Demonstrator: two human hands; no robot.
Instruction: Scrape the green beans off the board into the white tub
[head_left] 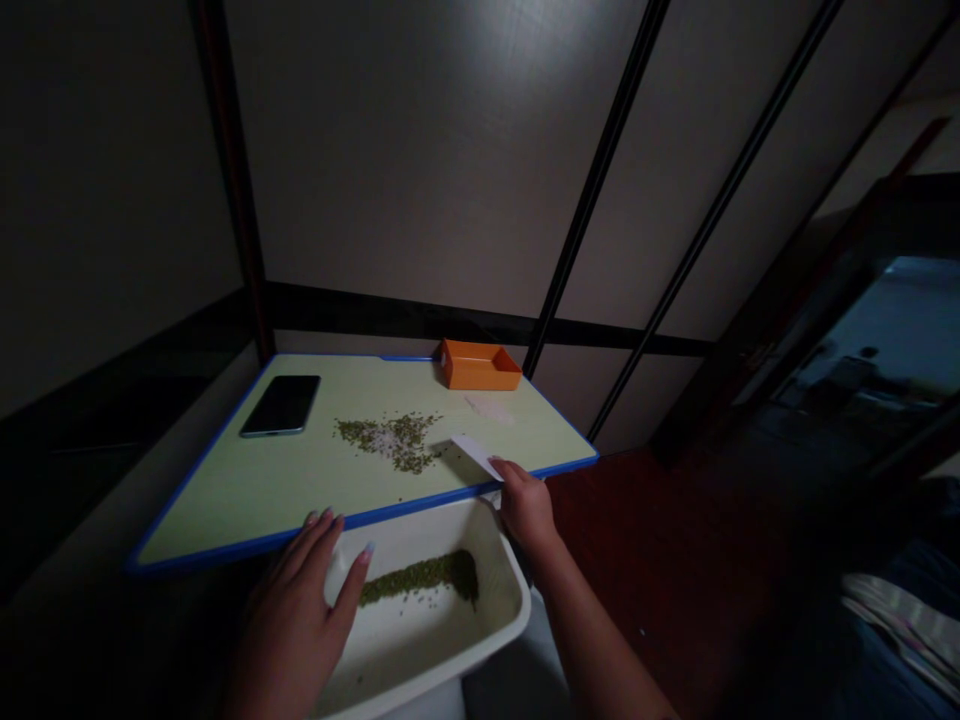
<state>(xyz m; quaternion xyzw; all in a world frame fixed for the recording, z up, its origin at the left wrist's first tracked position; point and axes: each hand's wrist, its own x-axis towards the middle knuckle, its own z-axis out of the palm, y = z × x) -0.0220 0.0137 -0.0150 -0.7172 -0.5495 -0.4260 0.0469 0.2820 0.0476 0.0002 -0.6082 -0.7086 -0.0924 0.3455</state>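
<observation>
Blue-edged tabletop (225, 495), grainy heap (409, 432) (white-flecked), flat card (475, 456)

Dark-screened phone (282, 405) before black-trimmed wall panels (420, 180), reddish floor (615, 540) at right

And we've got pale green across the table (300, 490), edged in bright blue, and there's our boldest colour, solid orange on the box (484, 378)! Black for the phone (282, 405); olive green for the seeds (411, 428), speckled with white grains (384, 440). We see plain white on the card (475, 456), off-white on the tub (499, 585), grey striped with black on the wall (412, 150), and deep, dark red for the floor (607, 550)!
</observation>
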